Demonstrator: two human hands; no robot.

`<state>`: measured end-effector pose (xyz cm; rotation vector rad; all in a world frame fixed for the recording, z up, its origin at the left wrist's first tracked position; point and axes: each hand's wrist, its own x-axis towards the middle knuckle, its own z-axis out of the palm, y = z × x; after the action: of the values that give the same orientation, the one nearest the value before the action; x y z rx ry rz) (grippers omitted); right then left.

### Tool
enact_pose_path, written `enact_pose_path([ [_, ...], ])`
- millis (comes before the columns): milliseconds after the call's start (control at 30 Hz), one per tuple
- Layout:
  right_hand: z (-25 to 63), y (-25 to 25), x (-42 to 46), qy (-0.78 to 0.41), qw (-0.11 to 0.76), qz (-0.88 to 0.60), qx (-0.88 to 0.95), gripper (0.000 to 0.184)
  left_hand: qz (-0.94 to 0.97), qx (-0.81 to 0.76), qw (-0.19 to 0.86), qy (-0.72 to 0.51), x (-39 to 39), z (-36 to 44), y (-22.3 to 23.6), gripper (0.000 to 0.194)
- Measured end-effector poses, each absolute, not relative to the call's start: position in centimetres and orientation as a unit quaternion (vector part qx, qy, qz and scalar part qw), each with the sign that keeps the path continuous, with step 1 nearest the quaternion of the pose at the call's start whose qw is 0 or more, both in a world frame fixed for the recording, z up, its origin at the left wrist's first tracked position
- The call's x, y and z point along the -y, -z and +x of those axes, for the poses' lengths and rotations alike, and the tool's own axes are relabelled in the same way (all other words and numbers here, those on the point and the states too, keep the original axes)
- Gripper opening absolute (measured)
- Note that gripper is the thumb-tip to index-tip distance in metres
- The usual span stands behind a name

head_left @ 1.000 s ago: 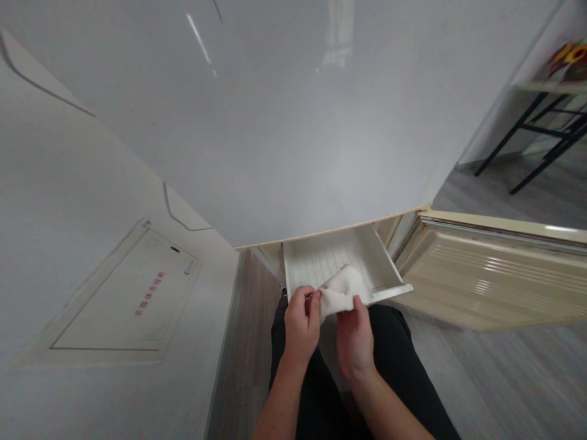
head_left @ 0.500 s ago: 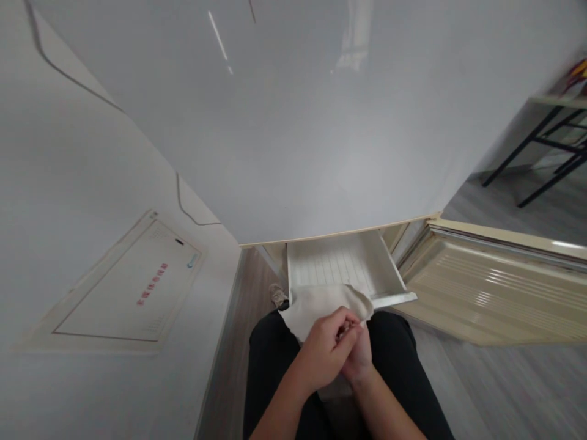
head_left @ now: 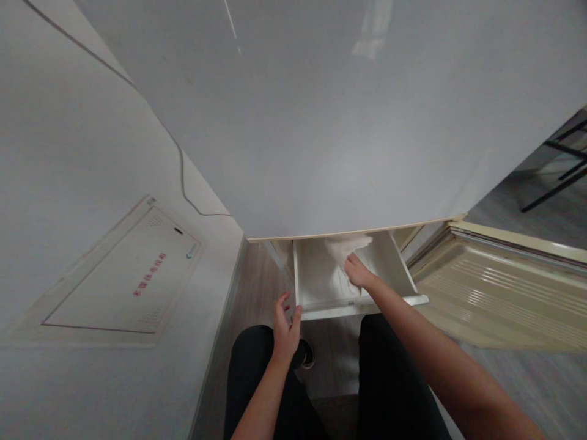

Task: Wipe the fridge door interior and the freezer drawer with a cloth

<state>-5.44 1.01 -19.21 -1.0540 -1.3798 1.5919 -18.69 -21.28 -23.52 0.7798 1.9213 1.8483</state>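
Note:
Inside the pulled-out white drawer [head_left: 316,311], my right hand [head_left: 359,271] is closed around a pale cloth [head_left: 342,247]. Part of the cloth hangs below the hand, and its far end spreads toward the back of the drawer. My left hand [head_left: 287,327] is at the drawer's front left corner with its fingers apart and nothing in them. The thumb is close to the drawer's edge; whether it touches cannot be made out.
A cream freezer door [head_left: 513,293] stands open on the right, beside the drawer. Above hangs a large glossy grey-white panel [head_left: 312,122]. The left wall carries a white cover plate [head_left: 114,275] and a cable [head_left: 182,174]. Dark furniture legs [head_left: 554,189] stand far right.
Both hands were together over my lap with the cloth. Now they are apart: the right has carried the cloth forward into the drawer, the left has let go and moved to the drawer's left corner.

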Motion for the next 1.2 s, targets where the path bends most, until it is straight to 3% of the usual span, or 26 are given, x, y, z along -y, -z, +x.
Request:
enact_pose_path([
  [100,-9.8,20.9,-1.1,-0.548,0.174,-0.322,0.752,0.038,0.247,-0.666,0.214,-0.671,21.1,-18.0,24.8,0.047],
  [167,-12.5,22.4,-0.9,-0.379,0.017,-0.280,0.882,0.065,0.228,-0.654,0.227,-0.685,20.6,-17.7,25.3,0.042],
  [233,-14.7,23.7,-1.3,-0.236,-0.060,-0.261,0.934,0.093,0.208,-0.648,0.232,-0.695,20.1,-17.5,25.8,0.036],
  [300,-16.1,24.7,-2.5,-0.190,-0.057,-0.250,0.948,0.108,0.190,-0.646,0.232,-0.702,19.9,-17.3,26.2,0.032],
  [367,-16.8,25.3,-3.9,-0.227,0.008,-0.268,0.936,0.105,0.182,-0.645,0.232,-0.705,19.9,-17.2,26.5,0.031],
  [500,-16.6,26.4,-5.6,-0.344,0.203,-0.377,0.836,0.075,0.171,-0.647,0.217,-0.710,20.0,-17.1,26.7,0.033],
  [700,-13.3,27.1,-6.6,-0.344,0.235,-0.453,0.789,0.046,0.179,-0.649,0.203,-0.711,19.8,-17.0,26.4,0.032],
  [833,-8.1,26.4,-9.1,-0.320,0.192,-0.494,0.785,0.055,0.183,-0.643,0.188,-0.719,19.6,-16.9,26.5,0.029],
  [1000,-1.3,25.9,-11.5,-0.273,0.053,-0.528,0.802,0.095,0.184,-0.635,0.162,-0.733,19.2,-16.9,27.6,0.029],
  [1200,-3.8,26.1,-9.2,-0.192,-0.133,-0.602,0.764,0.123,0.213,-0.632,0.147,-0.731,19.0,-17.2,28.1,0.028],
])
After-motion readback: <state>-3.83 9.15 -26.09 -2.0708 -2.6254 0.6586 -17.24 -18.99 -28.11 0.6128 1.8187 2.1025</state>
